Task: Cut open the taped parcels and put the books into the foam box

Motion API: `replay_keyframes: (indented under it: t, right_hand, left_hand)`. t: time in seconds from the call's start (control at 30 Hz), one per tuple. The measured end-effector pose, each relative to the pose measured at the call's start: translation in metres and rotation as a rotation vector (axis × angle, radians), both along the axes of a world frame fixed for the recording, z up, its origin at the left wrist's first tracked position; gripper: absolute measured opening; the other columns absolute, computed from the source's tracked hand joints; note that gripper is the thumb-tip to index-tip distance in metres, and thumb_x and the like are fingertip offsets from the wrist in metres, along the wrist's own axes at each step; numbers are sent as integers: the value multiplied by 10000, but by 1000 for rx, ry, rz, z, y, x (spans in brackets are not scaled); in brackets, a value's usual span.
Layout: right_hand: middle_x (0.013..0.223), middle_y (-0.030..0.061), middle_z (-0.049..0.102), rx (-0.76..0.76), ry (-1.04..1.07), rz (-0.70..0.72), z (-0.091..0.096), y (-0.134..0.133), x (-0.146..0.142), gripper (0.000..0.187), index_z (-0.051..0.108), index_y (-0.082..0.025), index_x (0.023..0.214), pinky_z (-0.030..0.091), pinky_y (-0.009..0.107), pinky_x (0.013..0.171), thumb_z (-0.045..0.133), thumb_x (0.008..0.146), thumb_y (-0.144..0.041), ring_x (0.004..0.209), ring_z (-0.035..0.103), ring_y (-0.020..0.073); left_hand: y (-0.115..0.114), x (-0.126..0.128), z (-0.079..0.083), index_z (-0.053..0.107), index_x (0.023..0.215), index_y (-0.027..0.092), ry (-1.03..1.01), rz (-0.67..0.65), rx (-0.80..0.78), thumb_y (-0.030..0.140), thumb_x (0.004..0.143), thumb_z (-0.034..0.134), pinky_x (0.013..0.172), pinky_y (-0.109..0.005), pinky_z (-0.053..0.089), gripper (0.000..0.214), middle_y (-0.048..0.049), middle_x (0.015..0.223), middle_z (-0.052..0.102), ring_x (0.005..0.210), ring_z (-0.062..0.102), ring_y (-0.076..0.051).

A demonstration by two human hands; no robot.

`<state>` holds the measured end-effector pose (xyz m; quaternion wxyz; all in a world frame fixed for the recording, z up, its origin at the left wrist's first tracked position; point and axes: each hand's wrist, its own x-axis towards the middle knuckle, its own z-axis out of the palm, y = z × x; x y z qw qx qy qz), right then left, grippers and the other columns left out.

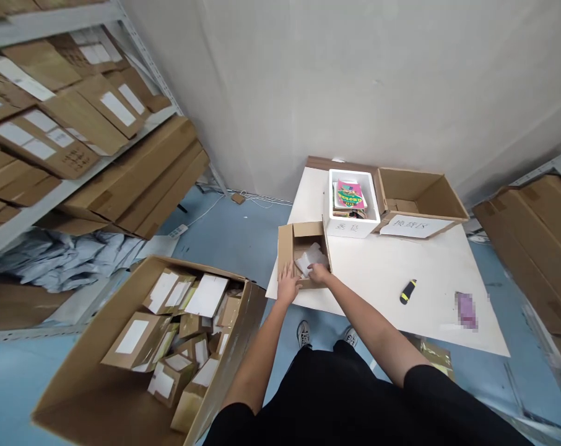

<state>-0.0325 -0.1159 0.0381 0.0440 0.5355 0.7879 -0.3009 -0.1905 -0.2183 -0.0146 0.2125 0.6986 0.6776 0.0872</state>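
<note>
An open cardboard box [286, 246] stands at the near left edge of the white table, its left flap folded outward. My left hand [288, 285] grips the box's near left corner, fingers over the flap and thumb along the front edge. Reaching inside from the right, my right hand [318, 274] has its fingers closed on a whitish, translucent plastic-wrapped item [312, 256]. What the wrapping contains cannot be made out.
On the table [368, 272] are a white foam box [355, 228] with booklets, a larger carton [420, 226], a black-and-yellow box cutter [407, 292] and a blurred purple thing [466, 310]. A big carton of parcels [255, 322] stands left, below shelves [153, 127] of boxes.
</note>
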Motion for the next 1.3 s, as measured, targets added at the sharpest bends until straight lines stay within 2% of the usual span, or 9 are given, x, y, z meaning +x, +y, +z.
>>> replay_keyframes:
  t: [0.17, 0.3, 0.4, 0.5, 0.63, 0.77, 0.93, 1.1, 1.3]
  right_hand:
    - [1532, 154, 609, 192, 24, 14, 1, -8, 49, 478, 693, -192, 1428, 437, 418, 1182, 658, 953, -229, 1450, 525, 325]
    - [1754, 162, 286, 328, 6, -11, 2, -25, 123, 801, 609, -251, 1533, 266, 633, 1267, 887, 784, -312, 1630, 147, 455]
    - [1798, 153, 125, 297, 19, -136, 0, -47, 173, 914, 529, -285, 1597, 288, 658, 1253, 907, 765, -275, 1637, 103, 469]
    - [1811, 120, 36, 332, 102, -245, 0, -69, 211, 785, 579, -282, 1545, 376, 606, 1232, 841, 810, -192, 1640, 151, 428]
    - [1801, 73, 147, 500, 224, -362, 9, -99, 265, 320, 786, -241, 1164, 389, 610, 1239, 759, 858, -150, 1616, 272, 379]
    - [1768, 63, 269, 597, 260, -549, 25, -136, 347, 139, 804, -236, 976, 401, 615, 1235, 715, 895, -166, 1600, 318, 353]
    - [1763, 32, 283, 685, 198, -818, 36, -205, 472, 193, 816, -239, 992, 338, 634, 1271, 716, 867, -132, 1618, 269, 351]
    - [1760, 41, 291, 805, 86, -1107, 25, -309, 577, 160, 810, -211, 929, 346, 615, 1268, 665, 906, -146, 1637, 196, 355]
    - [1751, 57, 303, 817, -63, -1473, 8, -434, 651, 164, 799, -210, 937, 314, 642, 1270, 646, 899, -165, 1633, 182, 362]
  left_hand:
    - [-1, 18, -15, 830, 1042, 270, -102, 65, 183, 193, 915, 732, 1259, -637, 348, 178, -26, 1782, 253, 1625, 265, -389]
    - [-5, 40, -19, 838, 1020, 276, -213, 89, 312, 173, 896, 738, 1232, -650, 409, 190, 13, 1786, 234, 1612, 286, -415]
    - [-10, 63, -10, 832, 1021, 241, -306, 1, 420, 172, 907, 731, 1232, -614, 440, 167, 2, 1801, 184, 1613, 289, -403]
    - [-12, 93, 11, 814, 1025, 220, -350, -140, 484, 162, 963, 658, 1245, -580, 438, 178, 1, 1810, 149, 1626, 269, -362]
    - [-3, 148, 44, 807, 1087, 233, -281, -281, 419, 169, 1007, 597, 1287, -562, 380, 234, 5, 1813, 128, 1649, 209, -331]
    - [12, 233, 73, 810, 1145, 269, -175, -419, 323, 223, 1022, 606, 1296, -587, 341, 242, 11, 1808, 138, 1651, 192, -350]
    - [6, 382, 89, 825, 1127, 286, -169, -597, 309, 296, 1027, 626, 1291, -626, 317, 222, 18, 1800, 172, 1652, 176, -373]
    - [-38, 536, 88, 827, 1129, 311, -168, -831, 277, 303, 1002, 664, 1296, -676, 256, 207, 23, 1777, 263, 1653, 159, -385]
    - [-108, 685, 88, 823, 1101, 329, -190, -1185, 264, 287, 982, 677, 1298, -720, 195, 192, 32, 1759, 312, 1650, 178, -373]
